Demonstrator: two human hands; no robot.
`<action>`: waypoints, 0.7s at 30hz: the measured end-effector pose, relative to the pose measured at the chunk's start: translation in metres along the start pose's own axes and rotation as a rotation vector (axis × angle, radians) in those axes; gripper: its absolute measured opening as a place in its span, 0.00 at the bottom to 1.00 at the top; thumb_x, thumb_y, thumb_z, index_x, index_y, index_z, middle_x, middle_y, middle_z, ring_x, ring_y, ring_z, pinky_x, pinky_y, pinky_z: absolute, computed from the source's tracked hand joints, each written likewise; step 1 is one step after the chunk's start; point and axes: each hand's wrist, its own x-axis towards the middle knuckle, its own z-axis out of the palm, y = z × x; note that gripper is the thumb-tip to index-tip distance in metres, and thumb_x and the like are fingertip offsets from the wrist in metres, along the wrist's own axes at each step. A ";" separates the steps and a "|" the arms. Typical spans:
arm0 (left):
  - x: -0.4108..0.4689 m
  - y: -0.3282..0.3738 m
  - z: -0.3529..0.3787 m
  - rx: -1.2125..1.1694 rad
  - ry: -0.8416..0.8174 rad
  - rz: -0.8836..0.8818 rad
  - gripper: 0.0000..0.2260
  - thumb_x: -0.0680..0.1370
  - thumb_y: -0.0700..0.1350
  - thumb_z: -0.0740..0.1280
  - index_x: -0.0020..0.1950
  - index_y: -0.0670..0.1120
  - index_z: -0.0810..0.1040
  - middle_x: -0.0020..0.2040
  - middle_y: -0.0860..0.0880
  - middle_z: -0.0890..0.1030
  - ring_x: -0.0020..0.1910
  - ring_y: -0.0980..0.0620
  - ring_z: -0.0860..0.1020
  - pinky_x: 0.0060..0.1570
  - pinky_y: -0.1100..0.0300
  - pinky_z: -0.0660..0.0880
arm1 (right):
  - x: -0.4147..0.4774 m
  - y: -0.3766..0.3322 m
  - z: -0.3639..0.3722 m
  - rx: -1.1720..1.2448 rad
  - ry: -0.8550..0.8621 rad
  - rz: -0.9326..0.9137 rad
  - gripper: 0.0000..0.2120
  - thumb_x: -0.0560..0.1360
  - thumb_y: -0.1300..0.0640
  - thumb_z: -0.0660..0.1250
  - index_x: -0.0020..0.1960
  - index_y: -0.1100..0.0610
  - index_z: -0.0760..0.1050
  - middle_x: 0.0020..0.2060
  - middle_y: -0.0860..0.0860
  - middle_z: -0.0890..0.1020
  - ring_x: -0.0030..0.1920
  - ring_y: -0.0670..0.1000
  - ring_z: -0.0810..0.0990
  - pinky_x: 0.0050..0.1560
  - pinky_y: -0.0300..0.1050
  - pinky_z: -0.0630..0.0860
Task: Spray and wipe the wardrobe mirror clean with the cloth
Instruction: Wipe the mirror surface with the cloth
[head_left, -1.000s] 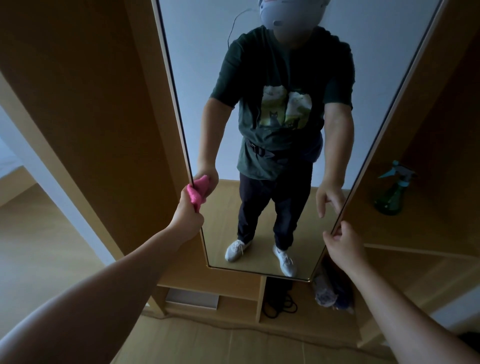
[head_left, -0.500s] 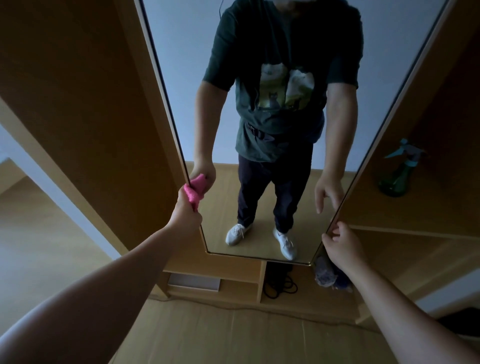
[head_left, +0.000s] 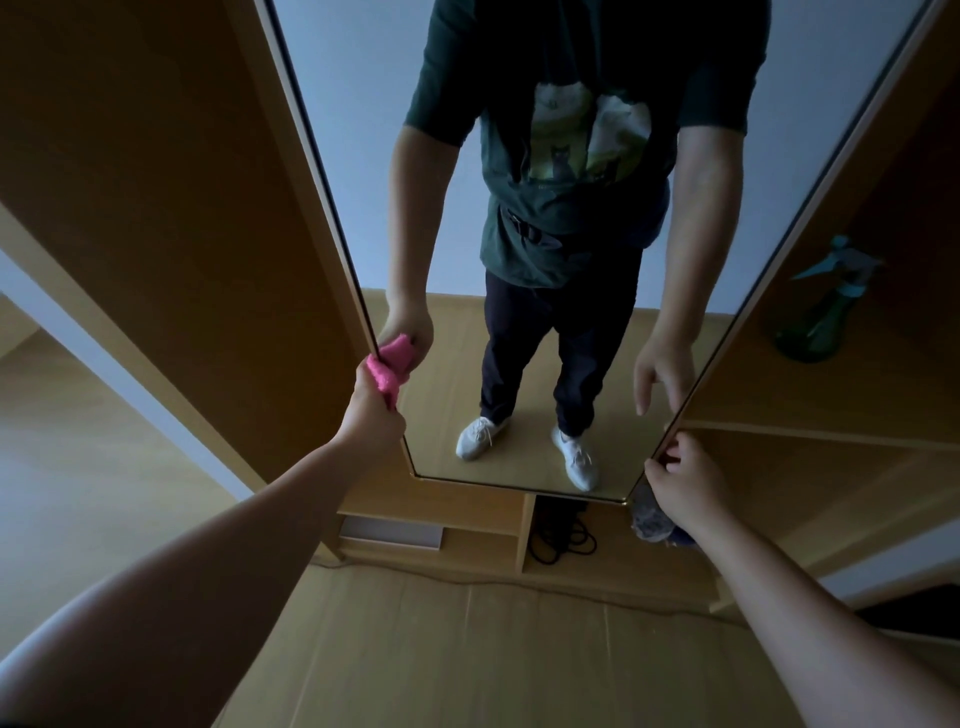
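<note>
Left hand, gripping the bunched pink cloth, is sliding lower along the wardrobe mirror's left edge, so that edge is likely nearly wiped; right hand is still pinching the right edge, spray bottle shelved beyond.

Wardrobe shelf bearing green spray bottle, bottom shelf holding flat box, coiled black cable

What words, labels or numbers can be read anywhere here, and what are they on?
No text here can be read.
Shirt print, reflected in the mirror: cat pictures; any lettering under them is too blurred to read.
Spray bottle: no label can be made out.
Pink cloth: no writing shows.
</note>
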 end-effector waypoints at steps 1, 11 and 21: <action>0.001 -0.003 0.002 0.007 0.004 -0.009 0.40 0.71 0.24 0.62 0.77 0.46 0.48 0.62 0.42 0.74 0.49 0.51 0.76 0.33 0.65 0.74 | 0.001 0.003 0.002 -0.001 -0.003 0.001 0.27 0.78 0.55 0.64 0.74 0.57 0.61 0.67 0.54 0.73 0.64 0.56 0.75 0.53 0.47 0.73; 0.009 -0.027 0.016 -0.030 0.012 -0.039 0.38 0.71 0.24 0.59 0.76 0.45 0.50 0.63 0.41 0.74 0.52 0.50 0.74 0.34 0.67 0.70 | 0.009 0.022 0.020 -0.012 -0.034 0.020 0.27 0.78 0.57 0.65 0.74 0.57 0.61 0.68 0.55 0.72 0.66 0.57 0.74 0.60 0.54 0.75; 0.010 -0.050 0.035 -0.012 0.027 -0.023 0.37 0.71 0.24 0.59 0.75 0.46 0.52 0.62 0.41 0.73 0.51 0.51 0.74 0.39 0.63 0.75 | 0.016 0.036 0.036 0.000 -0.035 0.040 0.27 0.77 0.57 0.65 0.74 0.57 0.61 0.66 0.56 0.73 0.64 0.58 0.75 0.59 0.56 0.76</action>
